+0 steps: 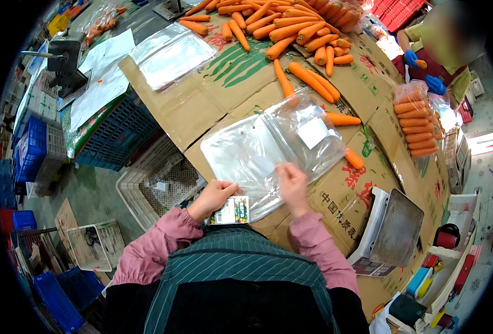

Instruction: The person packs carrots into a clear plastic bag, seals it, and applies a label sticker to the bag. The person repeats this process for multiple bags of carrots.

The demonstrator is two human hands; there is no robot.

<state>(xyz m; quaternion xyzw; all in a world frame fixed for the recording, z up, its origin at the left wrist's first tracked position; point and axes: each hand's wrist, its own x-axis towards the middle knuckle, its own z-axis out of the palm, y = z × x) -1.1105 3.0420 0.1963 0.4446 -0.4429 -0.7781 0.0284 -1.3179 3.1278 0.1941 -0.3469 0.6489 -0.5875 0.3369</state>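
Observation:
My left hand (214, 198) grips a small stack of printed labels (240, 209) in front of the apron, its thumb and forefinger pointing right. My right hand (293, 187) has its fingers pinched over the clear plastic bags, slightly blurred. At its fingertips is a pale, thin label (263, 165), apparently between them. Beneath lies a flat stack of clear plastic bags (242, 144). Another clear bag (330, 146) lies to the right, bearing a white label (313, 132). Single carrots (343, 119) show beside and under that bag.
A heap of carrots (288, 25) covers the far cardboard (179, 102). More bags (177, 58) lie far left. A weighing scale (396, 227) stands right, near a bag of carrots (415, 119). Across the table is a person in blue gloves (435, 84). A plastic crate (136, 196) sits lower left.

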